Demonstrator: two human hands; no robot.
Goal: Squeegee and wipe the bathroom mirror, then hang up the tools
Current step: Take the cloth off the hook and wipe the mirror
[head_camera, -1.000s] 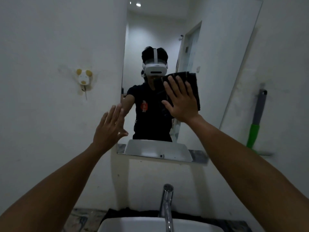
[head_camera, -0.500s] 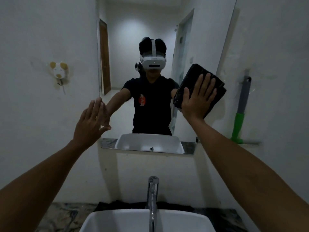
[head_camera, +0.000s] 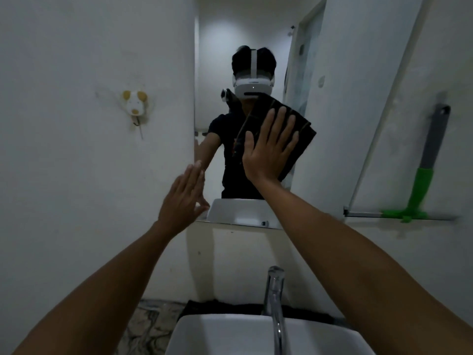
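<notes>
The bathroom mirror [head_camera: 345, 103] hangs on the white wall above the sink. My right hand [head_camera: 268, 147] presses a folded dark cloth [head_camera: 303, 135] flat against the middle of the glass, fingers spread over it. My left hand [head_camera: 184, 198] is raised with fingers apart at the mirror's lower left edge and holds nothing. A squeegee [head_camera: 425, 172] with a grey and green handle hangs on the wall right of the mirror, blade down.
A white basin [head_camera: 230, 334] with a chrome tap [head_camera: 275, 298] sits directly below. An animal-shaped wall hook [head_camera: 135, 105] is on the wall to the left. A person wearing a headset is reflected in the mirror. Patterned counter shows at lower left.
My right hand has slid the cloth from the mirror's right side back toward its middle. The left hand stays by the mirror's lower left edge. The view has shifted.
</notes>
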